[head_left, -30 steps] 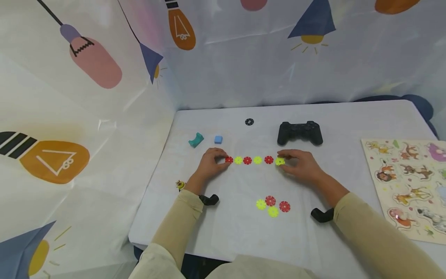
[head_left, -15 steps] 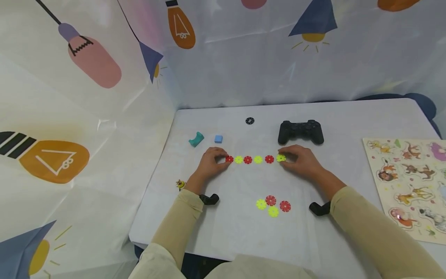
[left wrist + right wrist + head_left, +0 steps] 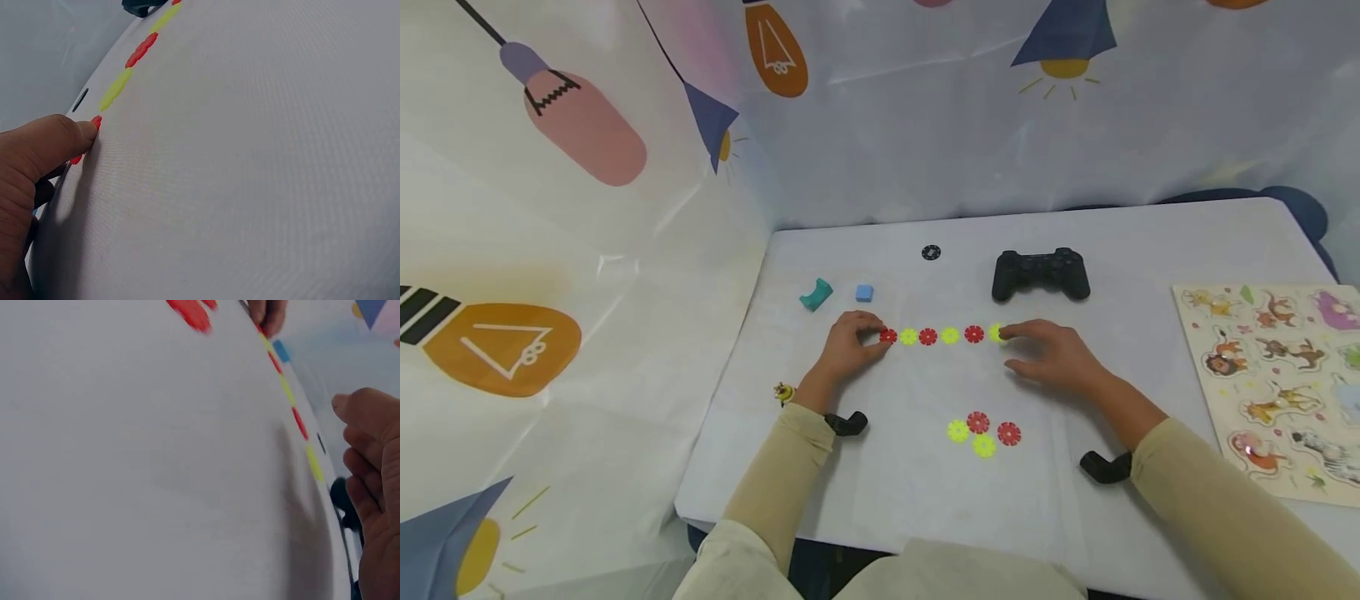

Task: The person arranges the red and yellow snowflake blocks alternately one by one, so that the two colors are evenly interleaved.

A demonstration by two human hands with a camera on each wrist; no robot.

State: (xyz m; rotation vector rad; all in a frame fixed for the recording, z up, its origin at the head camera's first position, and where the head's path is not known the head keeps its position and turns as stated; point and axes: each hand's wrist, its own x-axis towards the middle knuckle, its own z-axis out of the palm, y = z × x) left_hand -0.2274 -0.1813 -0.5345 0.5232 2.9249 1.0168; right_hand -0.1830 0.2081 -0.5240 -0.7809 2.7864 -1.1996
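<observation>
A row of red and yellow notched plastic discs runs across the table in the head view, colours alternating. At its left end, my left hand (image 3: 847,350) pinches a red disc (image 3: 888,336) between thumb and fingers; the left wrist view has the thumb over that red disc (image 3: 96,120). At the right end lies a yellow disc (image 3: 995,332), partly covered by an index fingertip of my right hand (image 3: 1051,354). That hand's thumb stands well away from the disc, and the right wrist view shows its relaxed fingers holding nothing.
Nearer me lies a loose group of red (image 3: 1009,433) and yellow discs (image 3: 984,447). Beyond the row are a black game controller (image 3: 1041,273), a black round token (image 3: 931,252), a blue block (image 3: 864,292) and a teal piece (image 3: 816,295). An animal puzzle board (image 3: 1223,392) lies right.
My right thumb and fingers have spread apart, letting go of the yellow end disc. The left hand keeps its pinch on the red disc. The head view has shifted slightly.
</observation>
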